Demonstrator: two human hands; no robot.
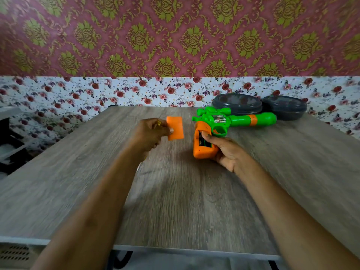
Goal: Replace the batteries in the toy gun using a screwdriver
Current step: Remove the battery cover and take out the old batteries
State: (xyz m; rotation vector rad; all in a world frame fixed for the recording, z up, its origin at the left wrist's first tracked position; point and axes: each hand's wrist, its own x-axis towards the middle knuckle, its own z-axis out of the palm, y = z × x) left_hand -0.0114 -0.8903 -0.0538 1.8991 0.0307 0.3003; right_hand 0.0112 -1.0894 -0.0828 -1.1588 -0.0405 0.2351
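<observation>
my right hand (227, 151) wraps the toy gun (224, 125) by its orange grip at frame centre, battery bay open, my left hand (151, 133) pinches the orange cover (175, 128) just left, grey bowls (259, 106) behind on the wooden table (175, 201)

the lower grip of the toy gun (233, 119) is partly covered by the right hand (224, 151), and the inside of its open compartment (202, 142) is seen only as a dark slot (whether batteries lie in it cannot be told). the left hand (150, 135) and the orange cover (175, 128) pinched in it are smeared by motion blur, and a gold-coloured thing (159, 123) on one finger is not resolved. the fronts of two dark round containers (237, 104) are hidden behind the barrel. both forearms (93, 221) are cut off at the bottom edge, and dark shapes (7, 152) are cropped by the left edge.
</observation>
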